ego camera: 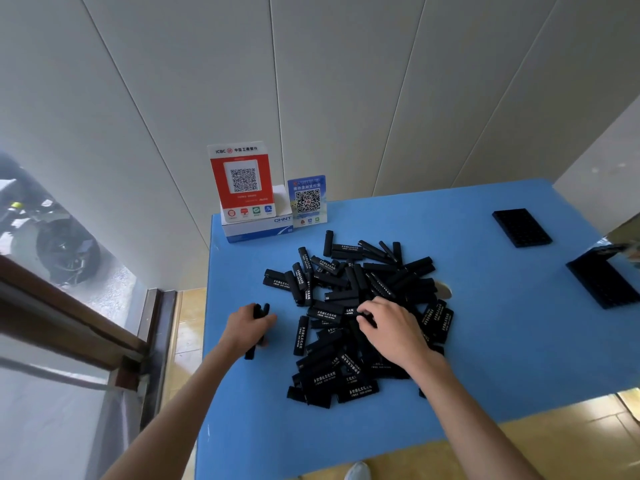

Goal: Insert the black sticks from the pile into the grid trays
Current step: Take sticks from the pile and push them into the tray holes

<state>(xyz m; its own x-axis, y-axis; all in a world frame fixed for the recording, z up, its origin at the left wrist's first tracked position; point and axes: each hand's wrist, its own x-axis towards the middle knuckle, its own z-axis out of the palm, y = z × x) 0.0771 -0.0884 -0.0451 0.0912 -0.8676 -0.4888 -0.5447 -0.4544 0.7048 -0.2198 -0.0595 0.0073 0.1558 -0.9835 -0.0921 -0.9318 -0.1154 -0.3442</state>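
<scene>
The left hand (250, 324) is curled round a small bundle of black sticks (260, 310) just left of the pile (360, 313), their ends poking out above and below the fist, while the right hand (391, 327) lies on the middle of the heap with bent fingers (363, 311) that appear to pinch one stick — how firmly cannot be told. The pile itself sprawls across the centre of the blue counter (502, 358), sticks crossed over one another at all angles. The two grid trays sit well apart from it at the far right: one tray (521, 227) flat near the back, the other tray (601, 282) near the right edge and partly cut off by the frame. The likely trouble is the bundle: held loosely and unevenly, a stick could slide out of the bottom of the fist as more are added. Pulling one stick from under crossed neighbours may drag others along — and the near end of the pile lies not far from the counter's front edge, so a nudge there could send some to the floor. The long reach to the trays adds a further chance of dropping.
</scene>
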